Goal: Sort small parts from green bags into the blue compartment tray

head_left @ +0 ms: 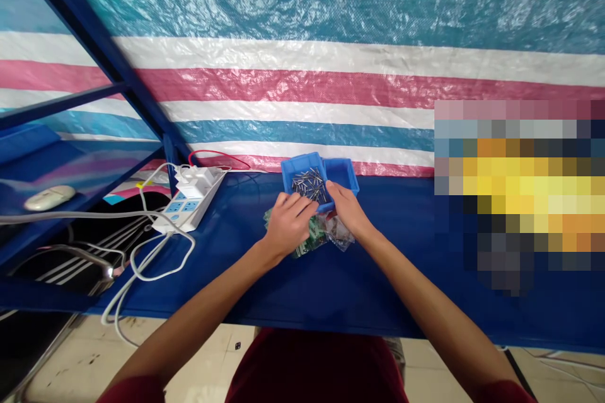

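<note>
Spill risk: left hand (289,223) and right hand (347,206) curl at the near rim of the blue plastic parts bin (295,167), grip unclear; tilting could scatter its slender metal pins (309,185).

A bench with a dark blue top (378,283) carried two blue plastic bins (302,170) side by side, with clear plastic bags of green circuit boards (314,236) just in front. Further left lay a white power strip (186,211), white cables (155,258) looping around it
</note>
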Action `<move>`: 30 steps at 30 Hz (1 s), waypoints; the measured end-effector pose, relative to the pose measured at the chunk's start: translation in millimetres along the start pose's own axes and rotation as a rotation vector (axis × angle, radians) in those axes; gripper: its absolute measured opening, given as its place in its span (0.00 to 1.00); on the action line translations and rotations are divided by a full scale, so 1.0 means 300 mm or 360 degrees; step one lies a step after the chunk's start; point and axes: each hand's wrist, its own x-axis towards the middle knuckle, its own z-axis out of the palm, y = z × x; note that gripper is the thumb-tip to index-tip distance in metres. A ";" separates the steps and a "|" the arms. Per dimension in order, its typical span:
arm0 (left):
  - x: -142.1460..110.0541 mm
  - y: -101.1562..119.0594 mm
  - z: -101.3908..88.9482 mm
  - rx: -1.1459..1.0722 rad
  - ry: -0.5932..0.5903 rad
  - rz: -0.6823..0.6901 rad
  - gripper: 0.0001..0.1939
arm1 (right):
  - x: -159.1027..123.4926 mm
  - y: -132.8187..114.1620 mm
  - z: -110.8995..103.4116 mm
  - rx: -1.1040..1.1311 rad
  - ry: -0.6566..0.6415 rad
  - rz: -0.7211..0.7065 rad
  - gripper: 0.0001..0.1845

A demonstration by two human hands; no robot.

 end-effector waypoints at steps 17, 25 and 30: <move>-0.130 0.042 0.084 -0.0111 -0.0444 0.0088 0.32 | -0.040 -0.013 -0.132 -0.0686 0.0253 -0.0498 0.27; -0.148 0.051 0.120 -0.0097 -0.0536 0.0096 0.34 | -0.058 0.044 -0.117 -0.0868 0.0271 -0.0736 0.28; -0.147 0.054 0.124 -0.0113 -0.0574 0.0087 0.34 | -0.064 0.066 -0.110 -0.0918 0.0280 -0.0769 0.28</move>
